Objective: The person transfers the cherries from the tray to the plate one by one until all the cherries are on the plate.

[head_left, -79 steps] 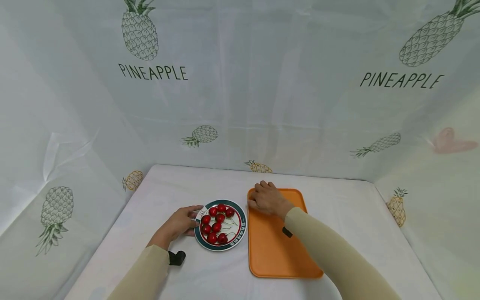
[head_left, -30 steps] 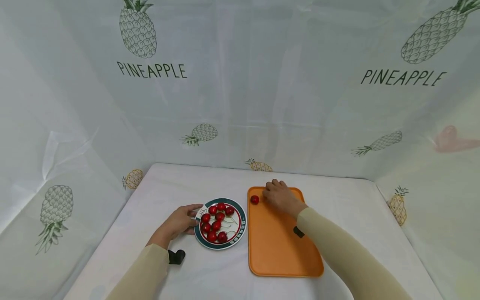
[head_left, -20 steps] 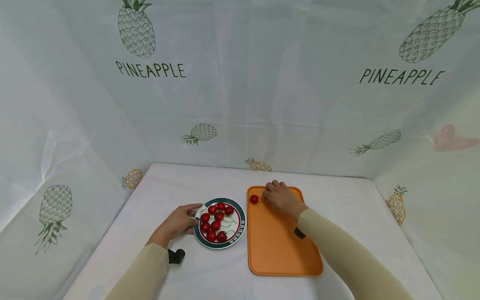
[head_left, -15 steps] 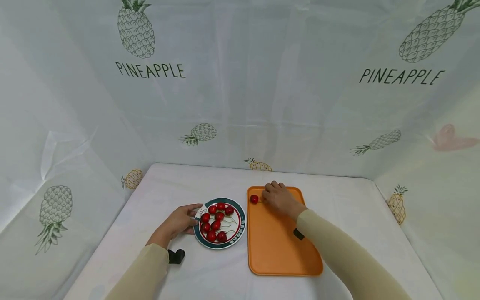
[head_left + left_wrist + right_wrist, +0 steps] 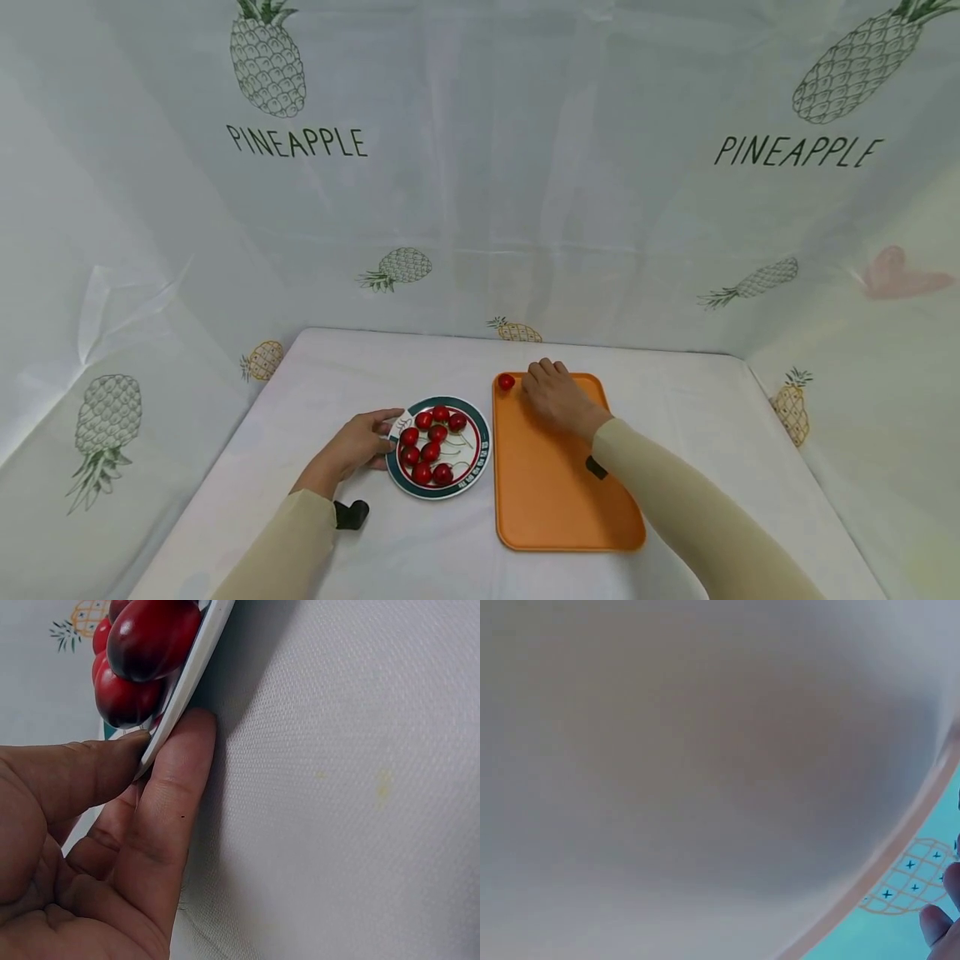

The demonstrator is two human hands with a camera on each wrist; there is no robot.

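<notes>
My left hand (image 5: 360, 442) grips the near-left rim of a round plate (image 5: 480, 471) with a green band. In the left wrist view the thumb (image 5: 97, 772) lies on the rim and a finger is underneath. Several red cherries (image 5: 431, 451) with stems lie on this plate. One more cherry (image 5: 506, 382) sits in the far left corner of an orange tray (image 5: 555, 508). Just right of that cherry, my right hand (image 5: 555, 396) is over the tray's far end, fingers bent downward. What its fingertips hold, if anything, I cannot tell. Only fingertips (image 5: 936, 924) show in the right wrist view.
The plate stands left of the tray on a white-covered table (image 5: 420, 550), with a narrow gap between them. A pale curtain (image 5: 510, 167) printed with pineapples hangs behind and at both sides. Black wrist straps (image 5: 351, 515) show at the sleeves.
The right hand shifted right from the tray's left edge, uncovering the cherry there. That cherry has since moved up into the far left corner. The left hand and plate have stayed put.
</notes>
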